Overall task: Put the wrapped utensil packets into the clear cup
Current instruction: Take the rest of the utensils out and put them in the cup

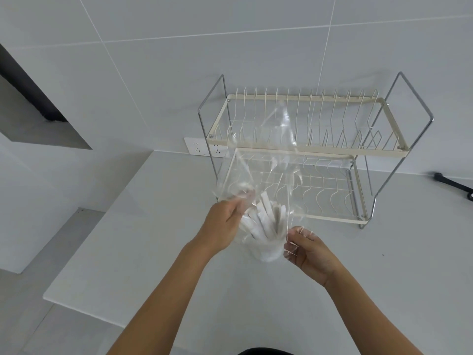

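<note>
**Packets in cup, bag film being handled above it**

While the clear cup [266, 248] stands on the white counter [158, 226] at centre frame, I log a bundle of wrapped utensil packets [266, 216] upright inside it, fanned out and leaning toward the upper left. The cup wall is hard to trace; I read it mainly from the white mass at its base.

Left hand [222, 225]: closed around the left side of the packets, with crumpled clear plastic bag [258, 162] film gathered at the fingertips. I judge it steadies the bundle so the packets stay in the cup. Whether it grips the film, the packets, or both, I cannot tell.

Right hand [311, 252]: fingers drawn together, pinching a fold of the same film just right of the cup. The bag rises from both hands toward upper centre, overlapping the two-tier dish rack [384, 149] behind it. My reading: the film is held up and apart to keep it off the cup mouth.

Background: wall socket [204, 147] left of the rack; a black object [453, 185] at the right edge, unidentified.

Progress estimate: transfer looks largely done; no loose packets visible on the counter.
</note>
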